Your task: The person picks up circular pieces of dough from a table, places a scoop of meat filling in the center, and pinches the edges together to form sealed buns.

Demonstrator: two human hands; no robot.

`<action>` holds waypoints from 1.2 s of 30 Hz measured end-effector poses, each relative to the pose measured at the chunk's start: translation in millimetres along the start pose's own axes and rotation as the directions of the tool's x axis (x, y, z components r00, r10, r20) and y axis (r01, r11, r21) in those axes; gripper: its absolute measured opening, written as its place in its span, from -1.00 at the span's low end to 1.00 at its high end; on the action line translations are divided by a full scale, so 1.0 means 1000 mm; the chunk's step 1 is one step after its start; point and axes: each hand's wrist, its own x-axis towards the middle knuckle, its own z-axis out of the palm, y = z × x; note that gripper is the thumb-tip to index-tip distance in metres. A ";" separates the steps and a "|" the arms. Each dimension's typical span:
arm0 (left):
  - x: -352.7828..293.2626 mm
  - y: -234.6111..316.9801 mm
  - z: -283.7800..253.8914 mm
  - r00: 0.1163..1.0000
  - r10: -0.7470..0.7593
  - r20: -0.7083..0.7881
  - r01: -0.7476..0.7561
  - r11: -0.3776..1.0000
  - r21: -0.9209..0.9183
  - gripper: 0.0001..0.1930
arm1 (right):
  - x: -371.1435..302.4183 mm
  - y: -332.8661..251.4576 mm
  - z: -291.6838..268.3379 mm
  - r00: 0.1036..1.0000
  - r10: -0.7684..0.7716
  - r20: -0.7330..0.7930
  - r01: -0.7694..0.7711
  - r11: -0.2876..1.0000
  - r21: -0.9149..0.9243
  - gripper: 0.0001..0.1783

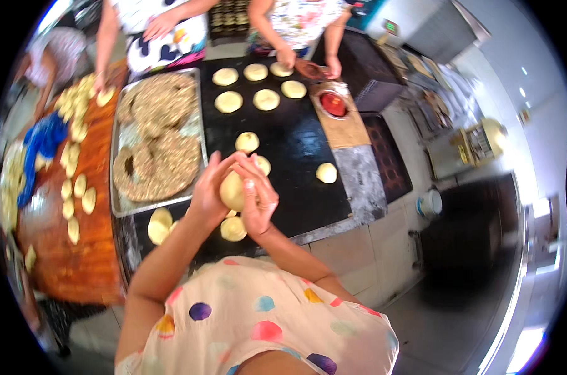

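Observation:
Between my two hands is a round, pale yellow ball of dough [231, 192]. My left hand [208, 190] curves round its left side, and my right hand [258, 199] presses against its right side with the fingertips of both hands meeting above. Below them a dark flat baking sheet [289, 162] carries dough pieces. One dough piece [247, 142] lies just beyond my fingertips, another [234, 229] lies under my wrists, and part of one shows behind my right fingers. A few flat dough rounds [160, 226] lie beside my left forearm.
Left of the sheet, a metal tray [202, 134] holds a brown grainy filling [158, 162]. Several dough pieces lie on a wooden table [45, 256] with a blue cloth [40, 147]. Across stand other people; one person's hand [286, 57] touches a dough round near a bowl of red [333, 105].

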 end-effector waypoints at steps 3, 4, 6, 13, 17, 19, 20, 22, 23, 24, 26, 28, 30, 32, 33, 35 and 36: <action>0.002 -0.025 -0.019 0.977 -0.045 -0.206 0.005 0.982 -0.191 -0.56 | -0.011 0.015 0.011 0.999 -0.007 -0.046 0.002 0.995 -0.098 -0.72; 0.007 -0.036 -0.041 0.970 -0.020 -0.242 -0.037 0.973 -0.228 -0.57 | -0.013 0.025 0.010 0.988 -0.147 0.054 0.155 0.970 -0.186 -0.76; 0.009 -0.041 -0.053 0.969 -0.064 -0.239 0.009 0.974 -0.225 -0.64 | -0.013 0.034 0.009 0.977 -0.188 0.104 0.202 0.968 -0.146 -0.75; 0.001 -0.022 -0.046 0.906 -0.246 -0.345 0.238 0.969 -0.065 -0.61 | -0.019 0.031 -0.003 0.956 0.023 0.291 0.030 0.984 -0.177 -0.48; 0.006 -0.008 -0.033 0.882 -0.338 -0.329 0.370 0.928 0.039 -0.66 | -0.003 0.022 -0.019 0.936 0.019 0.353 0.018 0.995 -0.102 -0.39; 0.011 -0.008 -0.025 0.911 -0.332 -0.245 0.340 0.940 -0.012 -0.62 | -0.001 0.026 -0.020 0.950 0.010 0.311 0.028 0.993 -0.117 -0.51; 0.011 -0.004 -0.016 0.920 -0.341 -0.193 0.328 0.940 -0.096 -0.59 | 0.001 0.026 -0.020 0.958 0.010 0.286 0.029 0.991 -0.132 -0.56; 0.012 0.001 -0.001 0.936 -0.339 -0.100 0.303 0.915 -0.264 -0.53 | 0.001 0.027 -0.014 0.997 0.038 0.068 -0.029 0.991 -0.131 -0.77; 0.010 -0.009 -0.007 0.941 -0.305 -0.147 0.260 0.929 -0.262 -0.53 | -0.005 0.031 -0.003 0.999 0.042 0.006 -0.041 0.986 -0.161 -0.79; 0.014 -0.033 -0.048 0.969 -0.167 -0.181 0.133 0.973 -0.188 -0.58 | -0.011 0.033 0.010 0.998 0.048 -0.039 -0.054 0.984 -0.171 -0.81; 0.009 -0.052 -0.062 0.929 -0.159 -0.334 0.112 0.981 -0.158 -0.63 | -0.026 0.046 0.010 1.000 0.017 -0.018 -0.021 0.972 -0.234 -0.86; 0.010 -0.063 -0.063 0.865 -0.140 -0.482 0.093 0.988 -0.121 -0.68 | -0.040 0.059 0.011 0.999 -0.004 -0.038 -0.004 0.977 -0.212 -0.86; 0.014 -0.063 -0.053 0.765 -0.175 -0.620 0.175 0.983 -0.063 -0.69 | -0.046 0.065 0.008 0.994 0.083 -0.069 -0.094 0.982 -0.164 -0.82; 0.013 -0.057 -0.040 0.826 -0.220 -0.519 0.186 0.976 -0.118 -0.55 | -0.043 0.070 0.009 0.862 0.476 -0.174 -0.454 0.878 0.153 -0.74; 0.012 -0.047 -0.049 0.867 -0.296 -0.401 0.242 0.954 -0.179 -0.48 | -0.034 0.069 0.002 0.606 0.791 -0.088 -0.728 0.595 0.341 -0.63; 0.014 -0.022 -0.025 0.782 -0.457 -0.424 0.370 0.887 -0.275 -0.34 | -0.024 0.100 -0.022 0.407 0.909 0.095 -0.633 0.205 0.747 -0.58; 0.012 -0.024 -0.033 0.831 -0.448 -0.329 0.368 0.887 -0.279 -0.34 | -0.025 0.113 -0.032 0.387 0.905 0.176 -0.490 0.040 0.871 -0.59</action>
